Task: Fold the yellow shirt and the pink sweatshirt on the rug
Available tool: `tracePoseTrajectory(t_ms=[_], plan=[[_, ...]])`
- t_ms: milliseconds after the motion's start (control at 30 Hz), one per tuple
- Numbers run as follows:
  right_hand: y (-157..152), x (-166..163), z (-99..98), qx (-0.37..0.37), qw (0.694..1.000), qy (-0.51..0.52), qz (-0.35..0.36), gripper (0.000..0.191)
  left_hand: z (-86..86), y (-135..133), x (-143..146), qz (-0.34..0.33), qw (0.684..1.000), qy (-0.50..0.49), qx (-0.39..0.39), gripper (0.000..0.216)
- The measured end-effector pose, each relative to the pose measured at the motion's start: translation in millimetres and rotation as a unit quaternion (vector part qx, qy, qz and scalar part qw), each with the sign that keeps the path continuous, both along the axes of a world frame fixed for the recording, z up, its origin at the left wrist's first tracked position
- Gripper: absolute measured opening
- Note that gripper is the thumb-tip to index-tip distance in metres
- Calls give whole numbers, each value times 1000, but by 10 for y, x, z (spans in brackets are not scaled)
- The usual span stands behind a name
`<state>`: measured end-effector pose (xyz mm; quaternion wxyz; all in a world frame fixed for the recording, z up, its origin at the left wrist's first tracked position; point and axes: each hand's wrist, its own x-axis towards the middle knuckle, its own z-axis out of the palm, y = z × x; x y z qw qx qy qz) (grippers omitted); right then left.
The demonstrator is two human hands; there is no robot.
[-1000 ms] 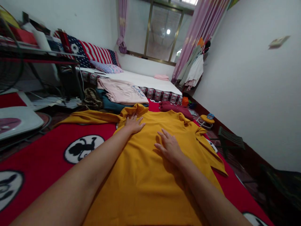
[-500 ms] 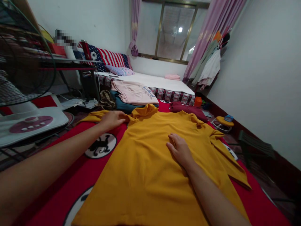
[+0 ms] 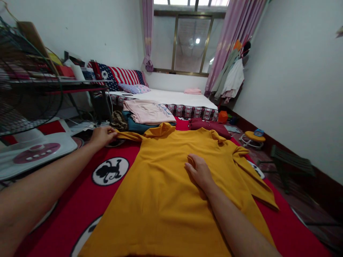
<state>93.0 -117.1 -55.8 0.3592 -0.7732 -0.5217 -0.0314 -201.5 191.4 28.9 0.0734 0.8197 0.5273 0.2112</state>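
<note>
A mustard-yellow long-sleeved shirt (image 3: 166,192) lies spread over a red cloth with round monkey patches (image 3: 110,171). At the far left, my left hand (image 3: 103,137) pinches the end of the shirt's left sleeve, which is drawn out sideways and looks narrow and twisted. My right hand (image 3: 199,173) rests on the middle of the shirt's body, fingers loosely bent and apart, holding nothing. The right sleeve (image 3: 257,178) slants down toward the lower right, creased near the shoulder.
Behind the shirt are a folded pink garment (image 3: 150,111) on teal cloth (image 3: 134,123) and a folded maroon garment (image 3: 207,125). A fan base (image 3: 37,150) stands close on the left. A folding stool (image 3: 292,160) and a yellow round stool (image 3: 253,137) are at right.
My left hand has moved outward to the left, pulling the sleeve straighter. My right hand stays on the shirt. The view has tilted up slightly.
</note>
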Motion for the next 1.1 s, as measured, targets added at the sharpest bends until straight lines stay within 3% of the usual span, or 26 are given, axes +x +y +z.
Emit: tracePoseTrajectory(t_ms=[100, 167, 267, 333, 400, 467, 500, 567, 733, 800, 933, 1033, 1100], plan=[[3, -22, 24, 90, 992, 85, -28, 40, 430, -124, 211, -7, 987, -76, 139, 26], [1, -45, 49, 138, 983, 115, -37, 41, 720, -327, 542, -94, 959, -147, 226, 24], [-23, -61, 80, 174, 975, 134, -34, 40, 956, -801, 1267, -280, 913, -176, 238, 27], [-54, -45, 86, 180, 972, 146, -33, 39, 915, -1167, 1749, -353, 898, -152, 215, 23], [-91, -10, 86, 172, 972, 159, -32, 37, 743, -1493, 2090, -517, 844, -73, 126, 39], [-123, 26, 85, 163, 973, 161, -31, 33, 510, -1702, 2216, -605, 795, 9, 51, 59], [-134, 39, 85, 160, 974, 157, -30, 31, 394, -1748, 2194, -621, 783, 36, 23, 62], [-141, 52, 85, 155, 977, 144, -29, 28, 201, -1724, 2001, -606, 793, 62, -8, 60], [-95, 25, 46, 129, 986, 103, -32, 26, 23, -1392, 1049, -411, 905, 108, -4, 68], [-64, 6, 36, 111, 990, 74, -34, 27, 18, -1357, 655, -330, 929, 166, -38, 68], [37, -23, 117, 30, 996, -37, -77, 39, -5, -1511, 81, -287, 920, 236, -122, 45], [177, 9, 226, -49, 985, -121, -116, 50, -11, -1653, -116, -320, 905, 236, -152, 22], [296, 87, 289, -93, 977, -148, -125, 44, 29, -1703, -151, -336, 897, 227, -175, 16]])
